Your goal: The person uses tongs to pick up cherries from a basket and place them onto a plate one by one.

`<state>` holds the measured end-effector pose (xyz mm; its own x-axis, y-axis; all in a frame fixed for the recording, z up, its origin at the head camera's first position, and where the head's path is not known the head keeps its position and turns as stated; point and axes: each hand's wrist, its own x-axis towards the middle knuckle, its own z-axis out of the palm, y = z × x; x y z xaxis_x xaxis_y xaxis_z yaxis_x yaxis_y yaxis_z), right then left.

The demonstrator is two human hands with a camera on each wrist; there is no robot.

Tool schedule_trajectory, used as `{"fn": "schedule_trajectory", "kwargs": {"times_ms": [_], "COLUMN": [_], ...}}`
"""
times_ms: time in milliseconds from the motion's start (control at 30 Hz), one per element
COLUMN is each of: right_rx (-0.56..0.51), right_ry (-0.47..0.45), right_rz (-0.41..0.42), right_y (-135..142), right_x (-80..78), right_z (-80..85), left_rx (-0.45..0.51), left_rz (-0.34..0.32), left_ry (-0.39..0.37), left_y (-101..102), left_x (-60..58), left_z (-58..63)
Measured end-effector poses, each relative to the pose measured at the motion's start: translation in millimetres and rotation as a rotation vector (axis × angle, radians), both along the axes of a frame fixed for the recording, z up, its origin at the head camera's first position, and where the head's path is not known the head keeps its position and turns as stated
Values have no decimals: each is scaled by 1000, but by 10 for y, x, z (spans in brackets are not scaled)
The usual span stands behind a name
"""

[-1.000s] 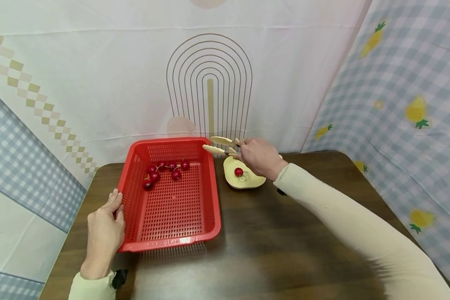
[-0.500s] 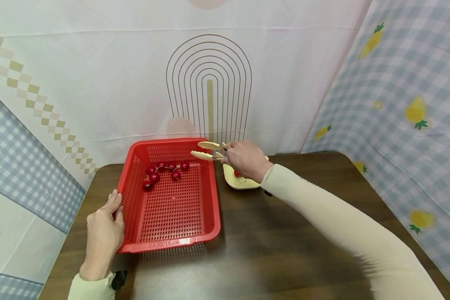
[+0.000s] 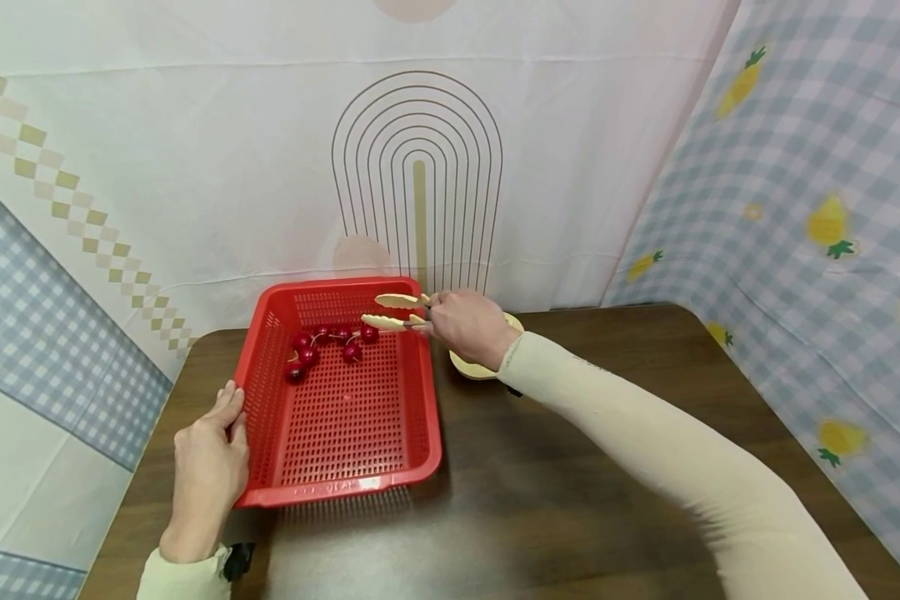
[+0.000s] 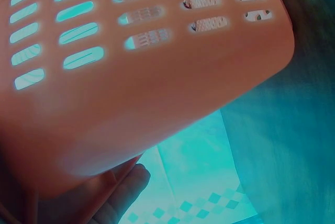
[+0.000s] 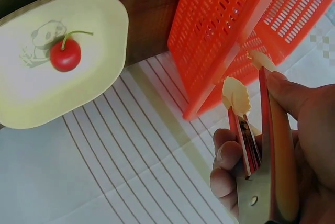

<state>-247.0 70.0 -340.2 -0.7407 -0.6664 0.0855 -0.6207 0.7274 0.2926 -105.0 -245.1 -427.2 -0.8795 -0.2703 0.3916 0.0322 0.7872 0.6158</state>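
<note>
My left hand (image 3: 212, 462) grips the left rim of a red perforated plastic basket (image 3: 345, 433), with a finger showing under the rim in the left wrist view. Several dark red cherries (image 3: 307, 356) with stems lie toward the back of the basket. In my right hand (image 3: 471, 327) is a pair of tongs (image 5: 269, 145) with cream scalloped tips, held over the basket's back right rim. The tips stand apart with nothing between them. A single cherry (image 5: 65, 55) sits on a pale yellow dish (image 5: 104, 41) with a panda print; in the head view my right hand hides that cherry.
The dark wooden table (image 3: 540, 467) carries the basket and the dish, which stands just right of the basket. A white patterned cloth (image 3: 270, 167) hangs behind the table's back edge, and a checked cloth (image 3: 795, 275) is at the right.
My right hand has moved left with the tongs, from over the dish area to over the basket, and now covers much of the dish. The left hand stays on the rim.
</note>
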Motion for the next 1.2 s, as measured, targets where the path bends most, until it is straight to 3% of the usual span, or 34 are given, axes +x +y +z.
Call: {"fn": "schedule_trajectory", "kwargs": {"times_ms": [567,1200], "right_rx": [20,53], "right_ry": [-42,-124], "right_rz": [22,-15], "right_y": [-208,-484], "right_x": [-25,13], "right_z": [-78,-198], "left_rx": [1,9], "left_rz": [0,-11], "left_ry": [2,2], "left_y": [-7,-12], "left_x": [4,-3], "left_z": [4,8]}}
